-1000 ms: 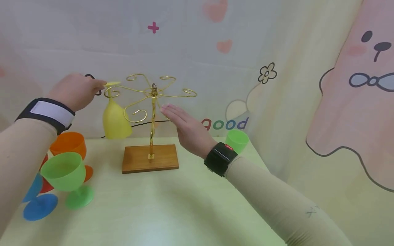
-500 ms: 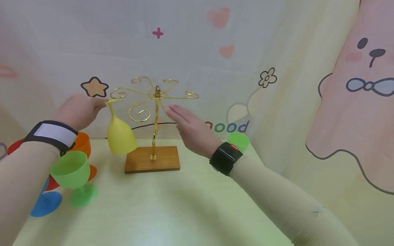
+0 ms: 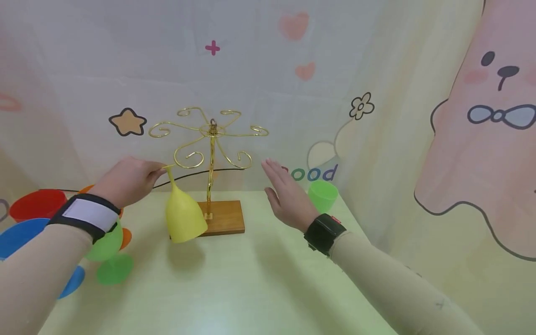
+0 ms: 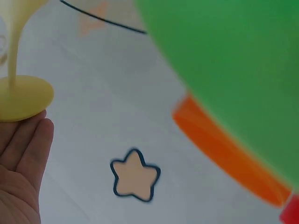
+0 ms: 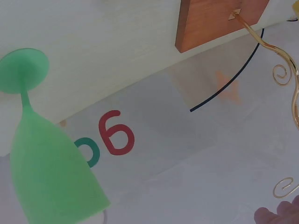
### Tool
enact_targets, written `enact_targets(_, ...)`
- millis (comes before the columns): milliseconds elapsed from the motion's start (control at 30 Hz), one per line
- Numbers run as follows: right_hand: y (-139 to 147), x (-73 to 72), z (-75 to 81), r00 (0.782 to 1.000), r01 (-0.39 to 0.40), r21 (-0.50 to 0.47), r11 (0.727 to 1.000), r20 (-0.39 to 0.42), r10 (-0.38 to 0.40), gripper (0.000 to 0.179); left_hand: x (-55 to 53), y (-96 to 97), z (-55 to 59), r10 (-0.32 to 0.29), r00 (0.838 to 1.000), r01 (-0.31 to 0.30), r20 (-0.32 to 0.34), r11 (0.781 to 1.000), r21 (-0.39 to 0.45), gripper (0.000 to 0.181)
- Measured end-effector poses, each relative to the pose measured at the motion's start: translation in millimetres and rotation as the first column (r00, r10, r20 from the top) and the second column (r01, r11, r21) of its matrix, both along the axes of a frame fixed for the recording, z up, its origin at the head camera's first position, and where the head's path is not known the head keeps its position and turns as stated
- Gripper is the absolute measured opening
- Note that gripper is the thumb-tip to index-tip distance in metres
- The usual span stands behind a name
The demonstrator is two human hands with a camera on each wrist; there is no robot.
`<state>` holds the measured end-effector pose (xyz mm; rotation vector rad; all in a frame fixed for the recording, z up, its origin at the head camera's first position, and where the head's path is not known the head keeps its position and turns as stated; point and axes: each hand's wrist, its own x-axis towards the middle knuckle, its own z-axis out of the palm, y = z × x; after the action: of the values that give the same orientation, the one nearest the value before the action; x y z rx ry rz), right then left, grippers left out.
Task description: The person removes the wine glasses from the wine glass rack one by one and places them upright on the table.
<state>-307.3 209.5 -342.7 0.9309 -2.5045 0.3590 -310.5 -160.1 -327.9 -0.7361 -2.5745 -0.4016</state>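
My left hand pinches the thin foot of a yellow plastic goblet, which hangs bowl down and slightly tilted. The goblet is in front of a gold wire glass rack, below its hooks and partly covering its wooden base. In the left wrist view, fingertips touch the yellow foot. My right hand is raised to the right of the rack, its fingers straight and holding nothing. The right wrist view catches just a few fingertips in its lower right corner.
At left stand a light green goblet, a red goblet and a blue one, with an orange goblet behind, all partly hidden by my left arm. Another green goblet stands at the table's back right.
My left hand has lowered the yellow goblet from beside a left hook and brought it rightward and nearer. My right hand has drawn back from the rack, to the right.
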Motion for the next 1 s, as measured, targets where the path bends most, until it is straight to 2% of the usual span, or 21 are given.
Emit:
enact_targets(133, 5.6, 1.8, -4.9, 1.0, 0.009, -0.012, 1.0, 0.03, -0.009, 0.06, 5.3, 17.6, -4.0, -0.048, 0.996, 0.046, 0.081, 0.999, 0.024, 0.023)
enact_targets(233, 7.6, 2.4, -6.3, 0.999, 0.021, -0.01, 1.0, 0.041, -0.021, 0.06, 6.0, 23.8, -1.5, -0.065, 0.993, 0.062, 0.101, 0.998, 0.029, 0.023)
enact_targets(400, 8.2, 2.0, -7.4, 0.999, 0.021, -0.006, 1.0, 0.038, -0.02, 0.059, 3.6, 15.8, 0.5, -0.027, 0.994, 0.024, 0.106, 0.999, 0.027, 0.019)
enact_targets(633, 9.2, -1.5, -8.2, 1.0, 0.008, -0.005, 1.0, 0.0, -0.008, 0.059, 5.2, 5.7, 0.8, -0.002, 0.993, -0.003, 0.114, 0.999, 0.045, 0.025)
enact_targets(800, 12.8, -4.3, -9.6, 1.0, 0.012, 0.008, 1.0, -0.009, -0.012, 0.058, 7.4, 10.7, 5.1, 0.01, 0.992, -0.016, 0.129, 0.999, 0.041, 0.025)
enact_targets(1000, 17.7, -4.4, -10.2, 0.999, 0.026, 0.031, 0.999, 0.019, -0.027, 0.059, 12.8, 25.8, 10.6, -0.025, 0.995, 0.019, 0.099, 0.998, 0.057, 0.018)
